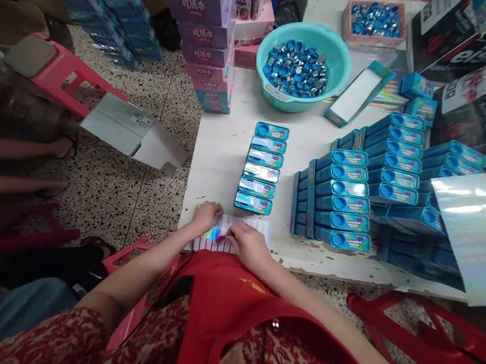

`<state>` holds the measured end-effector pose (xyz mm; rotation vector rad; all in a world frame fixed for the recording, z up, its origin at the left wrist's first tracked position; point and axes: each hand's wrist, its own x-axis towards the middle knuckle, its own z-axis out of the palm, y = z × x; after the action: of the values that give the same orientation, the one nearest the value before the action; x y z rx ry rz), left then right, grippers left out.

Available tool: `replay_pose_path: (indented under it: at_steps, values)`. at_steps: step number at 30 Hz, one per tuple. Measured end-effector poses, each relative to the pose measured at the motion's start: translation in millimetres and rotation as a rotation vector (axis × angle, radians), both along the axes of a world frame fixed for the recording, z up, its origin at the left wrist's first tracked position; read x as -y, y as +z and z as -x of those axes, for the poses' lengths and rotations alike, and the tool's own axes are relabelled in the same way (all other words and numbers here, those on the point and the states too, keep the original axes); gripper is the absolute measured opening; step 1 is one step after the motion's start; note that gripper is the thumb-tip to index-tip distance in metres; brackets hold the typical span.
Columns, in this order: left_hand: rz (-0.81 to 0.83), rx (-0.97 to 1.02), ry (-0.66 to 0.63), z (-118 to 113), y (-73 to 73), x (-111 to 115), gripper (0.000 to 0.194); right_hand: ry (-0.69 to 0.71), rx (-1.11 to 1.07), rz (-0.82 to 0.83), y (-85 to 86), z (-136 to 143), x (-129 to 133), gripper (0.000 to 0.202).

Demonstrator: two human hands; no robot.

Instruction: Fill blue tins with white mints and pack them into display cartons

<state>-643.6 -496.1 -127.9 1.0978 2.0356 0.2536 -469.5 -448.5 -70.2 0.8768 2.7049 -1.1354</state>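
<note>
At the table's front edge lies a white sheet with dark stripes (263, 228). On it is a shiny rainbow holographic piece (212, 232), perhaps a sticker. My left hand (207, 215) is closed at the piece's upper left, with fingertips bent down onto it. From the other side, my right hand (248, 244) pinches near a small red bit (220, 239) at the piece's right end; what lies between its fingertips is too small to tell. Just beyond my hands stands a row of several blue caramel boxes (257, 187), each with a round recess on its end.
Stacked blue boxes (343, 205) stand to the right beside a glossy sheet (480, 233). Farther back are a turquoise basin (297, 102) of blue-and-silver caps, a pink tray (374, 41) and an open box (357, 95). Purple cartons (205, 32) rise at left. Red stools (428, 346) flank the table.
</note>
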Motion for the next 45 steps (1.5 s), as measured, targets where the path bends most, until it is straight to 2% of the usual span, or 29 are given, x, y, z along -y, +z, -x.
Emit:
replay_pose_path:
  at_steps: [2, 5, 6, 8, 11, 14, 18, 21, 25, 28, 31, 35, 38, 40, 43, 45]
  values:
    - [-0.117, 0.02, 0.075, 0, 18.9, 6, 0.023, -0.138, -0.141, 0.111, 25.9, -14, -2, 0.01]
    - [-0.421, 0.338, 0.152, -2, 64.3, 15, 0.034, -0.271, -0.321, 0.229, 65.2, -26, -10, 0.012]
    - [-0.483, 0.468, 0.117, -4, 80.7, 17, 0.038, -0.301, -0.367, 0.25, 76.2, -27, -13, 0.012]
    - [-0.48, 0.589, 0.025, -11, 109.2, 16, 0.04, -0.359, -0.442, 0.263, 92.2, -26, -20, 0.013]
    - [-0.398, 0.563, 0.047, -18, 133.7, 0, 0.026, -0.482, -0.518, 0.228, 100.0, -15, -34, 0.012]
    - [-0.398, 0.542, 0.082, -7, 140.8, -34, 0.029, -0.612, -0.55, 0.174, 92.4, 5, -58, 0.014]
    - [-0.508, 0.437, 0.022, 27, 140.4, -100, 0.028, -0.734, -0.548, -0.001, 73.2, 40, -106, 0.016]
    - [-0.568, 0.353, -0.059, 51, 133.8, -148, 0.021, -0.843, -0.513, -0.146, 60.8, 65, -144, 0.016]
    - [-0.568, 0.422, -0.086, 69, 118.3, -187, 0.015, -0.943, -0.439, -0.184, 50.4, 85, -175, 0.013]
    - [-0.529, 0.447, -0.072, 71, 109.3, -197, 0.011, -0.972, -0.398, -0.134, 44.6, 90, -186, 0.011]
    - [-0.493, 0.493, -0.044, 69, 106.3, -198, 0.012, -0.973, -0.397, -0.099, 39.1, 90, -191, 0.01]
    - [-0.451, 0.686, 0.063, 65, 100.3, -197, 0.013, -0.972, -0.376, -0.042, 31.9, 88, -197, 0.012]
    - [-0.356, 0.847, 0.214, 61, 85.5, -195, 0.025, -1.101, -0.386, 0.06, 27.0, 87, -201, 0.039]
    - [-0.301, 0.887, 0.292, 58, 72.6, -193, 0.036, -1.169, -0.408, 0.145, 24.9, 87, -203, 0.058]
    - [-0.266, 0.886, 0.346, 57, 57.9, -189, 0.05, -1.165, -0.471, 0.244, 24.4, 86, -206, 0.061]
    - [-0.271, 0.852, 0.4, 59, 54.7, -186, 0.051, -1.188, -0.529, 0.318, 25.1, 81, -205, 0.06]
